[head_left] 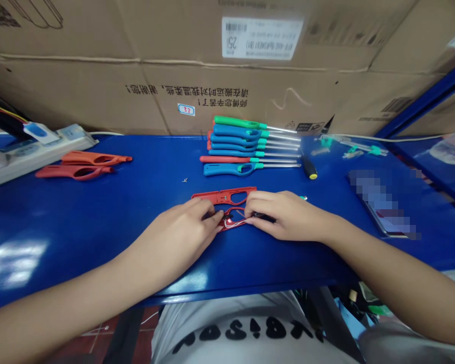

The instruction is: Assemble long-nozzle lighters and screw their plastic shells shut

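Note:
My left hand (189, 227) is closed on a red lighter casing half (223, 226) just above the blue table, thumb and fingertips at its middle. White wires (235, 221) and a small dark part show inside this half. My right hand (278, 215) pinches at the casing's right end; what lies between its fingertips is hidden. A black piece (264, 217) shows under those fingers. Right behind lies a second red casing half (223, 196) with a handle opening, its right end by my right fingers and its left end by my left knuckles.
Several lighters with metal stems (231, 169) lie stacked behind, beside a black-and-yellow screwdriver (310, 168). Small metal pieces (185, 180) lie left. Orange and red casings (76, 172) sit near a power strip (64, 144). A phone (379, 202) lies right; cardboard (189, 76) stands behind.

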Demonstrator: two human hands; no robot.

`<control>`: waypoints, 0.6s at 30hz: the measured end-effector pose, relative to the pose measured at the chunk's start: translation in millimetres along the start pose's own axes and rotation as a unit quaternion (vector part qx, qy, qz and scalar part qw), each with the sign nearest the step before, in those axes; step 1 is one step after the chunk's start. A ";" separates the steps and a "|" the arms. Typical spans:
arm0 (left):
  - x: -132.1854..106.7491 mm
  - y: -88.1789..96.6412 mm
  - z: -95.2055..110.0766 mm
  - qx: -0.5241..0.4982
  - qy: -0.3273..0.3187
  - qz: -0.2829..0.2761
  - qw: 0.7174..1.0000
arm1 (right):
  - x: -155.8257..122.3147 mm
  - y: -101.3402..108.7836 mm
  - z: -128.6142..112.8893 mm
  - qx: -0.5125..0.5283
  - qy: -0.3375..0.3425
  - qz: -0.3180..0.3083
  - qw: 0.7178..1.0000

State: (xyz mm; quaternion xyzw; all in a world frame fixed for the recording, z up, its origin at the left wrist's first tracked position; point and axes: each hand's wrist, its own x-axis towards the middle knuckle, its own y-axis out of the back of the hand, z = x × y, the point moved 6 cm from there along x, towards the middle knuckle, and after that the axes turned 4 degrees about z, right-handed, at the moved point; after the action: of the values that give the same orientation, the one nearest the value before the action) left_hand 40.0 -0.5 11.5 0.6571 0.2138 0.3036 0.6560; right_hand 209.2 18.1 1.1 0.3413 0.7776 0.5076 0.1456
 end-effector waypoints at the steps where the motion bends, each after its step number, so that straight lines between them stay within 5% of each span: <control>1: -1.7 -0.2 1.9 0.013 -0.006 -0.004 1.000 | -0.1 0.0 0.1 0.000 0.000 0.000 1.000; 12: -18.3 -15.8 11.8 0.131 -0.061 0.003 0.990 | 1.7 -0.1 0.8 -0.005 0.001 0.003 1.000; 18: -10.7 -11.7 7.0 0.027 -0.037 0.008 0.999 | -4.2 4.0 -3.6 -0.004 0.027 -0.005 1.000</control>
State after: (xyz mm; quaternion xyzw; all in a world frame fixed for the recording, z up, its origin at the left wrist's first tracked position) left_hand 38.4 -12.3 -1.1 0.6873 0.1925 0.2786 0.6426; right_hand 211.7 13.7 5.8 0.3228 0.7812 0.5187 0.1283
